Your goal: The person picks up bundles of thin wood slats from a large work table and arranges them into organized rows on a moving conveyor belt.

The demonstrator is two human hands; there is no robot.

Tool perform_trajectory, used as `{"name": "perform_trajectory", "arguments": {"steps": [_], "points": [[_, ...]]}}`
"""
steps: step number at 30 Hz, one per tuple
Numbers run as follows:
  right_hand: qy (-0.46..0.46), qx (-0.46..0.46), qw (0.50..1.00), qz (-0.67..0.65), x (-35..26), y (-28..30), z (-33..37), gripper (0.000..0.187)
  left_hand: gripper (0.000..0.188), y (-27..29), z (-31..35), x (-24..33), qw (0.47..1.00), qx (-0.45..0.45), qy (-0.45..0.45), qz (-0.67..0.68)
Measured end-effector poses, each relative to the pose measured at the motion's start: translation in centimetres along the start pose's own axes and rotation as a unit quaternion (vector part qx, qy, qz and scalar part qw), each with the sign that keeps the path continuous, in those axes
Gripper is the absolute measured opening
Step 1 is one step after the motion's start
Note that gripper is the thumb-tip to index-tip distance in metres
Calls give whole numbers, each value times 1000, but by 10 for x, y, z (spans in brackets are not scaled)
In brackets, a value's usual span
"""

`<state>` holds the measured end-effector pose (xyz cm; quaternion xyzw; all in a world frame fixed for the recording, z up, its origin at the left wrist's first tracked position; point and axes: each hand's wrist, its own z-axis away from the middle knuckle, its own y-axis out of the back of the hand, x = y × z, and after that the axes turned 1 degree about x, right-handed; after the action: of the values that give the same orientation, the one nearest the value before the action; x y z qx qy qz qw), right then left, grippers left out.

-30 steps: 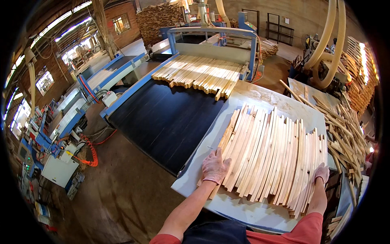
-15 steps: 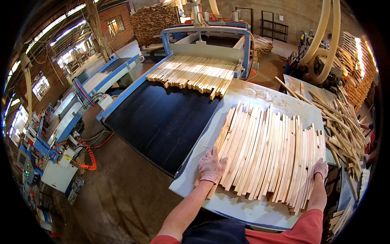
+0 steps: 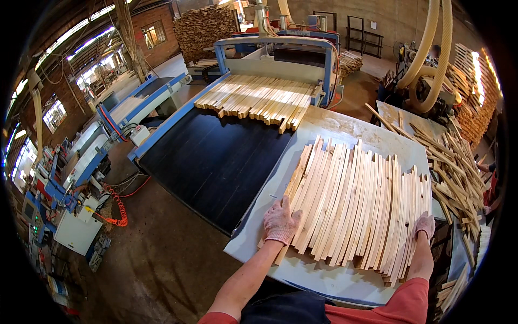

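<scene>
A side-by-side row of long, pale wooden strips [image 3: 350, 200] lies on a light grey tabletop [image 3: 329, 275] in front of me. My left hand [image 3: 282, 220], in a whitish knit glove, grips the row's left edge near its close end. Its fingers lie over the outermost strips, with the thumb spread to the right. My right hand [image 3: 425, 224], gloved too, presses against the right edge, its fingers partly hidden by the strips. Between the two hands the strips stand close together, with uneven ends.
Left of the tabletop runs a black conveyor belt [image 3: 210, 162], bearing another row of strips [image 3: 253, 100] below a blue machine frame [image 3: 275, 40]. Loose wood pieces [image 3: 453, 167] pile up at right, near another person's hand [image 3: 485, 167]. Thick hoses [image 3: 426, 48] hang above.
My hands and the strips between them stay in nearly the same place. The pale plate under the blue machine frame looks slightly higher.
</scene>
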<state>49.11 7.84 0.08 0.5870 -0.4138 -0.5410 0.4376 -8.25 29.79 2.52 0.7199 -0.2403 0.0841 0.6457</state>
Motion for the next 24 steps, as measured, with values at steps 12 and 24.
{"name": "perform_trajectory", "arguments": {"steps": [12, 24], "points": [[0, 5, 1000, 5, -9, 16, 18, 64, 78, 6, 1, 2, 1000, -24, 11, 4], [39, 23, 999, 19, 5, -9, -12, 66, 74, -7, 0, -10, 999, 26, -30, 17]]}}
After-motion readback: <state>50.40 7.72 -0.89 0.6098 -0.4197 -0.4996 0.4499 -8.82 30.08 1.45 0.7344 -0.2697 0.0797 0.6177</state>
